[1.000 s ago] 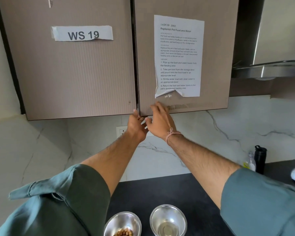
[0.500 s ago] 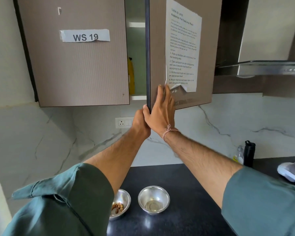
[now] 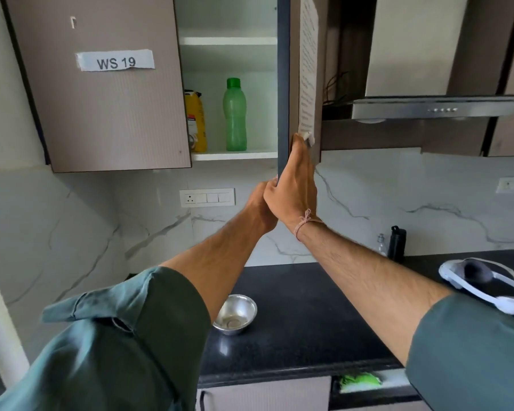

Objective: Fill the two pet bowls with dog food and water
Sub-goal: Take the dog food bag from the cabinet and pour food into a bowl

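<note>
Left of the open door (image 3: 283, 84) I see a yellow bag (image 3: 197, 123) and a green bottle (image 3: 234, 114) upright on the bottom shelf (image 3: 235, 156), the bag farther from the door and the two apart. Well below the door, a steel bowl (image 3: 235, 314) sits on the black counter (image 3: 309, 307), its left side hidden by my left arm (image 3: 217, 271).

My left hand (image 3: 260, 209) is at the door's lower corner, touching the right hand. Its fingers are hidden, so I cannot tell its grip. My right hand (image 3: 294, 185) lies with straight fingers flat on the door's outer face.

Right of the door, a black flask (image 3: 397, 243) stands on the counter, and a white headset (image 3: 484, 284) lies farther right.
</note>
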Demonstrator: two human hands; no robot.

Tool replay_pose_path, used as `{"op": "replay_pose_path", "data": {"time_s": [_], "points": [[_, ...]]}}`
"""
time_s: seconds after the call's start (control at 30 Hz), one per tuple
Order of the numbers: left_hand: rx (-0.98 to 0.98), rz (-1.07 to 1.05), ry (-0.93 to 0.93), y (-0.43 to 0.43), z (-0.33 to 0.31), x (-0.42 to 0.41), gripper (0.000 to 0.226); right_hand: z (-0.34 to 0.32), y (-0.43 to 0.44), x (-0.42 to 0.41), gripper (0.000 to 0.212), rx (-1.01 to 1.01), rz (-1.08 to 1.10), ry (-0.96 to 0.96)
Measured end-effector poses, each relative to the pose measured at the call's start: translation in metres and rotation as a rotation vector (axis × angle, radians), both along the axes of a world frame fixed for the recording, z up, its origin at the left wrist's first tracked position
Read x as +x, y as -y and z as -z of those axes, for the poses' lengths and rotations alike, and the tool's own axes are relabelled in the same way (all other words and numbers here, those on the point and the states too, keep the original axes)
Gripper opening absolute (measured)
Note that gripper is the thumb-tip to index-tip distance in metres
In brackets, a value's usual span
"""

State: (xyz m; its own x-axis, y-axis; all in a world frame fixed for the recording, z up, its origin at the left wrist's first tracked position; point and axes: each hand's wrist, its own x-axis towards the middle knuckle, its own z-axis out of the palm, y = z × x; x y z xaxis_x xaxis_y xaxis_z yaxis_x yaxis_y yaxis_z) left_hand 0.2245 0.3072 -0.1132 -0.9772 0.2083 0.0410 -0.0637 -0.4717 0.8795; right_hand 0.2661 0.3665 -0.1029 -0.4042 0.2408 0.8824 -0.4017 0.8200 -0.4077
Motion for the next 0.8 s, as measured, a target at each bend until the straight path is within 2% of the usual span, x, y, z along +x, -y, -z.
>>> {"op": "replay_pose_path", "data": {"time_s": [0.17,0.23,0.37,0.4,0.5,0.67,0.8], "points": [[-0.069,0.106,-0.088,-0.06,-0.009,0.015,0.024,-0.001,-0.052,0.028,0.09,-0.003,0.086,0.016],[-0.084,0.116,-0.081,-0.082,-0.011,0.017,0.027,-0.002,-0.074,0.036,0.088,-0.052,0.151,0.033],[-0.077,0.171,-0.126,-0.115,-0.006,0.027,0.013,-0.006,-0.119,0.048,0.089,-0.165,0.236,0.08],[-0.095,0.154,-0.134,-0.126,-0.006,0.026,0.015,-0.007,-0.13,0.051,0.089,-0.189,0.249,0.088],[-0.097,0.166,-0.178,-0.151,-0.011,0.037,0.048,-0.009,-0.16,0.056,0.09,-0.233,0.28,0.097],[-0.074,0.21,-0.064,-0.181,-0.019,0.029,0.056,-0.006,-0.178,0.058,0.092,-0.195,0.268,0.113],[-0.042,0.237,-0.046,-0.177,-0.019,0.026,0.056,-0.007,-0.171,0.054,0.098,-0.204,0.258,0.077]]}}
